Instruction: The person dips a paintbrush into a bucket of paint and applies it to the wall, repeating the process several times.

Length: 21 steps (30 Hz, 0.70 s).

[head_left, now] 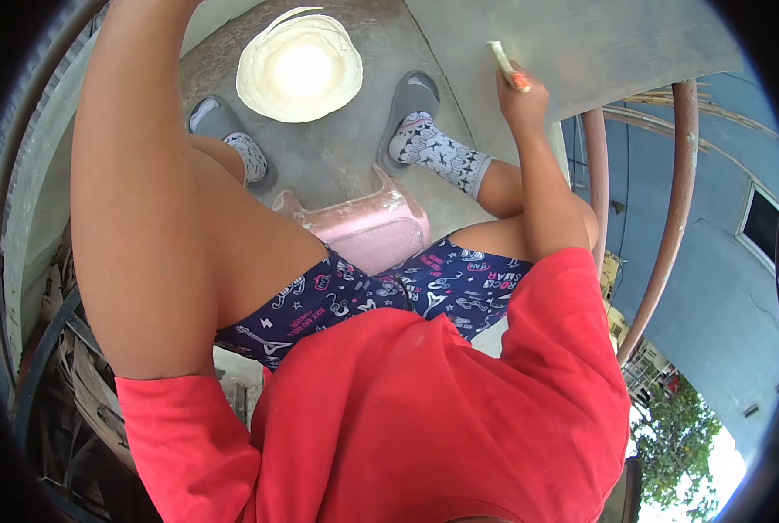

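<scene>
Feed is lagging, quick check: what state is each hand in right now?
Left hand: not in view; the arm runs off the top edge.
Right hand: closed on a pale stick-like tool with an orange end.

Outdoor work spot high on a building: bare concrete floor, rusty pipe railing at its edge, neighbouring blue wall with window, tree below, basin of white paste.

left hand: past top edge | tool lower end: hidden in right hand
</scene>
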Tool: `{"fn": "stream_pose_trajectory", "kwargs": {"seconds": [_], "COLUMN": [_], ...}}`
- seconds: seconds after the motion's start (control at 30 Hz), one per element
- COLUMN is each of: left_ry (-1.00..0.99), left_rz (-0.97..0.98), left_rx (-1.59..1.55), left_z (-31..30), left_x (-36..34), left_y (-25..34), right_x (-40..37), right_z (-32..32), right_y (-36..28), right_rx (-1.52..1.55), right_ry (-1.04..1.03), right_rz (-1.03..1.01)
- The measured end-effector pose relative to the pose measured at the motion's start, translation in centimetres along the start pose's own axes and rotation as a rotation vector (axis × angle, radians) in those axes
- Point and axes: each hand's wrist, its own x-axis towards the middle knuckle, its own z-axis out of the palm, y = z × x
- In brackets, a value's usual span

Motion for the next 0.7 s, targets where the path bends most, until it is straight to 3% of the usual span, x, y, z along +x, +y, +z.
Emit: {"fn": "stream_pose_trajectory", "kwargs": {"seconds": [0.1, 0.13, 0.17, 0.23, 0.33, 0.47, 0.57, 0.63, 0.7], "left_ry": [-0.002, -0.042, -0.056, 0.092, 0.021, -0.123, -0.044, 0.011, -0.029], "left_rz": [0.008, 0.019, 0.017, 0.109, 0.133, 0.075, 0.079, 0.07, 0.11], "left_rx": [-0.037, -0.054, -0.058, -0.008, -0.116, -0.154, -0.148, -0.106, -0.126], "left_z": [0.4, 0.3, 0.3, 0.3, -0.5, -1.4, 0.0, -0.7, -0.6], "left_x": [0.3, 0.6, 0.0, -1.4, -0.4, -0.2, 0.6, -1.4, -0.4], "left_y": [-0.3, -0.5, -0.3, 0.4, 0.3, 1.5, 0.5, 1.3, 0.7], "right_x": [0.8, 1.3, 1.8, 2.5, 1.5, -0.7, 0.1, 1.0, 2.1], "right_z": [0.8, 0.1, -1.5, -4.4, -3.8, 3.3, 4.2, 0.2, -3.4], "right_y": [1.7, 2.5, 1.7, 0.6, -0.4, 0.4, 2.0, 1.5, 1.0], "right_rx": [-0.148, -0.124, -0.125, 0.028, 0.068, -0.152, -0.214, -0.209, -0.138], "right_ry": [-0.111, 0.012, -0.002, 0.391, 0.451, -0.225, -0.207, -0.131, 0.123], "right_rz": [0.062, -0.005, -0.006, -0.121, -0.161, -0.033, 0.033, 0.02, -0.049]}}
